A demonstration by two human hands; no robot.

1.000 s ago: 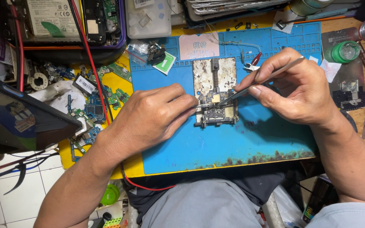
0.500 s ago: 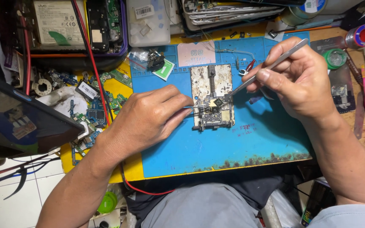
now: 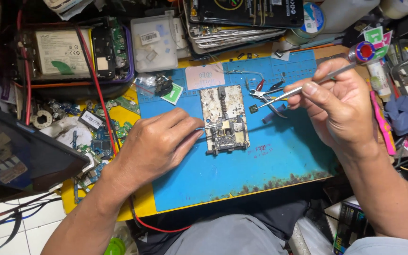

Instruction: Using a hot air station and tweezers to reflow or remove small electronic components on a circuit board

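Note:
On the blue work mat [image 3: 270, 165] lies a worn metal holder plate [image 3: 213, 101] with a small circuit board [image 3: 230, 137] clamped on it. My left hand [image 3: 159, 144] rests on the mat to the left of the board and pinches a thin metal probe [image 3: 208, 126] whose tip touches the board's left edge. My right hand [image 3: 338, 106] hovers up and to the right of the board, gripping slim tweezers [image 3: 279, 97]. A tiny dark chip [image 3: 253, 109] sits at the tweezer tip, clear of the board.
Small cutters [image 3: 266, 93] lie on the mat under the tweezers. An opened phone [image 3: 72, 49] and a clear plastic box [image 3: 154, 42] sit at the back left. A dark tablet [image 3: 20, 156] and loose small boards [image 3: 95, 137] lie left, with a pink tool [image 3: 381, 123] and a blue cloth [image 3: 404, 113] right.
My right hand has lifted the tweezers off the board and drawn them up and to the right, with a small chip at the tip. My left hand has stayed by the board.

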